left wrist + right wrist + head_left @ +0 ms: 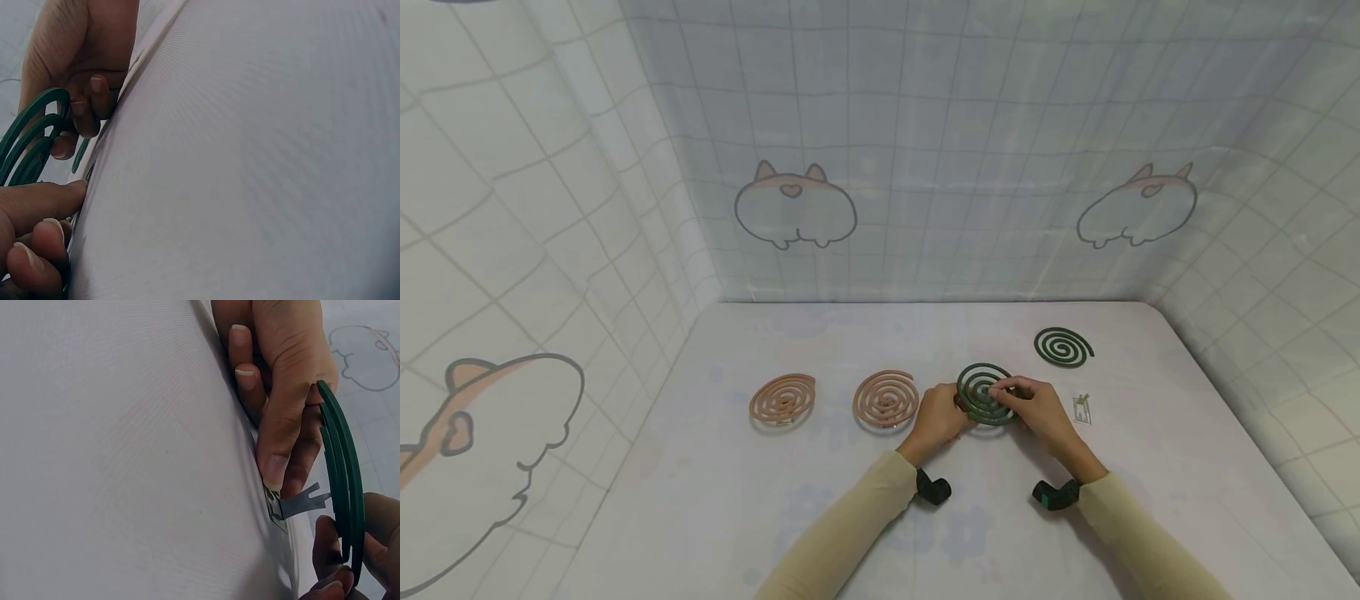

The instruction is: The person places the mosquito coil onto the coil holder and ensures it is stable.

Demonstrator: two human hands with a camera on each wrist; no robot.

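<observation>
A green mosquito coil (967,392) is pinched in my right hand (1037,408), whose fingertips are near the coil's centre in the head view. Below it, my left hand (936,421) holds a small metal coil stand (303,505) low at the tabletop, thumb on its flat base. The stand's forked prong is bent up and points at the coil's inner face. Whether prong and coil touch, I cannot tell. Seen from the left wrist, the coil (25,134) is tilted between both hands. The head view hides the held stand behind coil and fingers.
Two brown coils, one at far left (783,398) and one nearer my left hand (886,400), sit raised on stands. Another green coil (1062,347) lies at the back right, with a loose metal stand (1082,409) in front of it. Patterned curtains (940,167) surround the white table (700,500).
</observation>
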